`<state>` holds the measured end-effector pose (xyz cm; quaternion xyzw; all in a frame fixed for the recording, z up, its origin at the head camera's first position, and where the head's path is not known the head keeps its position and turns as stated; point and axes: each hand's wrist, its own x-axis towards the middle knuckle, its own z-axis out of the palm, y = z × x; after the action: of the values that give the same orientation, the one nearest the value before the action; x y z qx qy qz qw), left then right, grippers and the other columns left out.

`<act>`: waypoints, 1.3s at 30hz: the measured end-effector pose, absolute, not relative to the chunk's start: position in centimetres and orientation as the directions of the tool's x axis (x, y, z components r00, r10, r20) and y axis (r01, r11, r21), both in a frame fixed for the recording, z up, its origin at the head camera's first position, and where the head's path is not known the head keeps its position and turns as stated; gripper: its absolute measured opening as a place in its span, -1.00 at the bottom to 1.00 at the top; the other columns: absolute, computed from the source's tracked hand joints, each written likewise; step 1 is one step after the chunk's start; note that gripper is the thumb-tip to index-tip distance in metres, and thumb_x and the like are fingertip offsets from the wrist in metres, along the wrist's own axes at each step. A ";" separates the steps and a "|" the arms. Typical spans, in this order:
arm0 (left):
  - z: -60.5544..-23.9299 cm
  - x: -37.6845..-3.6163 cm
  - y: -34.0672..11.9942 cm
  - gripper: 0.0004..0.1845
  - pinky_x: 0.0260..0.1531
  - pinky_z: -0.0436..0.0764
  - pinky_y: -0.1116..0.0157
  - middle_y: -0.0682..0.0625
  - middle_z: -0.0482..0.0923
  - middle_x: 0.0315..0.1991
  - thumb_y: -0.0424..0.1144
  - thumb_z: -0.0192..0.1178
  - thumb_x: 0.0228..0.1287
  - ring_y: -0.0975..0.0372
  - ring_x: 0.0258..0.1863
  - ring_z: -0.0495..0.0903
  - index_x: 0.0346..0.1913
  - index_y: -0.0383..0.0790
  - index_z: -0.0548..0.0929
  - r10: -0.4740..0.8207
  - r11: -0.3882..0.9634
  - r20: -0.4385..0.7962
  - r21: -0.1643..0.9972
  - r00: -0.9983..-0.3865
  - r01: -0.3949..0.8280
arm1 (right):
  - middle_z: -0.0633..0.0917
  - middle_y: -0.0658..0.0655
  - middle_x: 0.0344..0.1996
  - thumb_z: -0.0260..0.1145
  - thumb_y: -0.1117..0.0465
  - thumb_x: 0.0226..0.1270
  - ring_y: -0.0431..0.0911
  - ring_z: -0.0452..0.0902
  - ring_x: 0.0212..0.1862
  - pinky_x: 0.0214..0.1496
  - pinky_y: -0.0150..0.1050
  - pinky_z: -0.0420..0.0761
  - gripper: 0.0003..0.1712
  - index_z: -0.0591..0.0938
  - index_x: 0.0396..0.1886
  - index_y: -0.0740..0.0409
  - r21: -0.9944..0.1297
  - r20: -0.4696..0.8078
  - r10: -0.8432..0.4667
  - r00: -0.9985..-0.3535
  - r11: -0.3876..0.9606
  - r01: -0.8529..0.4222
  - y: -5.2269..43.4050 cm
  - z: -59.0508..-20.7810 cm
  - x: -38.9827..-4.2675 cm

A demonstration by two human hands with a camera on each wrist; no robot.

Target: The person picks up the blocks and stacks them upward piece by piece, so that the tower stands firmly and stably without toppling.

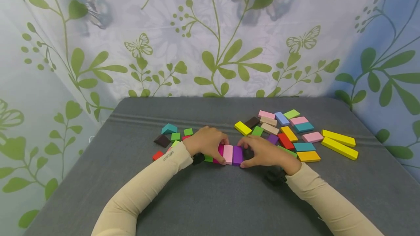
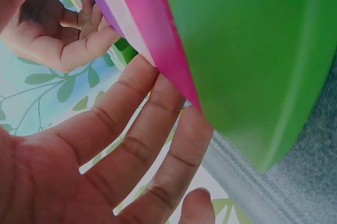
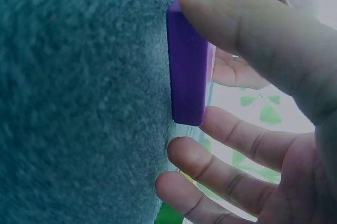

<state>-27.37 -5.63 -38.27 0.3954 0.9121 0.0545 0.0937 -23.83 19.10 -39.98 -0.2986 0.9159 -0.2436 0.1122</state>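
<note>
A row of flat blocks lies in the middle of the table. My left hand (image 1: 207, 142) arches over it, thumb at the near end of a pink block (image 1: 228, 155) and fingertips along the far ends, holding it beside a magenta block (image 2: 152, 19). A green block (image 2: 237, 45) continues the row to the left, partly under the hand. At the row's right end my right hand (image 1: 264, 151) pinches a purple block (image 3: 189, 66) between thumb and index finger; its other fingers are spread. The purple block sits right against the pink one.
Left of the row are a teal arch-cut block (image 1: 169, 128), a dark brown triangular block (image 1: 162, 140), small green cubes (image 1: 175, 136) and a red block (image 1: 158, 155). Loose coloured blocks lie at the right, with two long yellow blocks (image 1: 339, 148) outermost. A patterned curtain (image 1: 183, 54) hangs behind the table (image 1: 210, 199).
</note>
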 end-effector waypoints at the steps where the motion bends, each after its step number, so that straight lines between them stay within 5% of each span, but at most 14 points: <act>1: -38.2 -27.3 -5.7 -0.44 -0.03 0.54 0.11 0.14 0.75 -0.19 0.18 0.63 0.07 0.31 -0.26 0.58 0.07 -0.05 0.82 0.731 0.681 -0.126 0.179 -0.670 0.710 | 0.61 0.05 -0.11 0.71 0.01 0.19 0.01 0.52 0.02 0.08 -0.04 0.60 -0.34 0.66 0.19 0.20 -0.514 -0.059 -0.599 -0.798 0.704 -0.490 19.0 -40.0 -23.8; 8: -38.3 -26.9 -6.3 -0.36 -0.11 0.63 0.21 0.06 0.79 -0.05 0.14 0.61 0.15 0.25 -0.20 0.64 0.21 -0.13 0.78 0.732 0.676 -0.109 0.237 -0.672 0.698 | 0.62 0.06 -0.10 0.71 0.01 0.18 0.01 0.53 0.01 0.07 -0.05 0.61 -0.32 0.65 0.19 0.20 -0.516 -0.058 -0.596 -0.801 0.705 -0.487 18.8 -40.1 -24.1; 15: -38.3 -25.5 -8.2 -0.15 0.34 0.53 -0.07 -0.06 0.68 0.35 0.12 0.57 0.27 0.03 0.28 0.65 0.50 -0.25 0.57 0.735 0.646 -0.033 0.339 -0.677 0.684 | 0.71 0.17 0.01 0.62 0.04 0.34 0.04 0.62 0.00 0.09 0.01 0.70 -0.38 0.66 0.23 0.30 -0.604 -0.032 -0.606 -0.795 0.645 -0.467 20.4 -39.3 -24.9; 20: -38.8 -23.9 -9.7 -0.24 0.42 0.49 -0.09 -0.06 0.60 0.44 -0.04 0.51 0.37 0.03 0.40 0.56 0.54 -0.24 0.53 0.690 0.564 0.024 0.608 -0.723 0.559 | 0.75 0.20 -0.07 0.55 0.16 0.44 0.03 0.67 -0.11 -0.07 -0.11 0.72 -0.61 0.73 0.09 0.33 -0.596 0.074 -0.521 -0.850 0.660 -0.456 22.0 -39.1 -26.3; 25: -40.2 -23.2 -11.3 -0.42 0.39 0.48 -0.14 -0.17 0.59 0.41 -0.20 0.41 0.48 -0.04 0.40 0.53 0.47 -0.29 0.57 0.609 0.392 0.085 0.832 -0.789 0.392 | 0.75 0.30 -0.09 0.52 0.25 0.44 0.14 0.69 -0.14 -0.02 0.10 0.76 -0.67 0.73 0.03 0.42 -0.566 0.117 -0.428 -0.896 0.713 -0.414 22.1 -39.6 -27.6; 32: -41.5 -23.9 -12.4 -0.56 0.42 0.40 -0.20 -0.18 0.66 0.33 -0.23 0.30 0.58 -0.06 0.40 0.53 0.38 -0.34 0.62 0.496 0.345 0.153 0.869 -0.855 0.356 | 0.77 0.41 -0.04 0.54 0.12 0.41 0.24 0.69 -0.03 0.14 0.20 0.70 -0.49 0.74 0.05 0.52 -0.491 0.015 -0.319 -0.948 0.823 -0.284 20.7 -39.6 -28.9; 39: -41.6 -24.7 -13.2 -0.52 0.49 0.33 -0.24 -0.14 0.63 0.38 -0.16 0.32 0.58 -0.10 0.50 0.43 0.40 -0.32 0.64 0.480 0.437 0.146 0.815 -0.865 0.380 | 0.64 0.17 -0.43 0.56 0.07 0.36 0.03 0.53 -0.36 -0.33 -0.18 0.52 -0.63 0.82 -0.35 0.36 -0.447 -0.026 -0.240 -0.971 0.871 -0.203 19.2 -39.3 -29.5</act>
<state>-24.70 -13.19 -41.57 0.2542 0.8461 0.4655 0.0534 -29.54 19.23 -39.29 -0.1145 0.9664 -0.2266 0.0403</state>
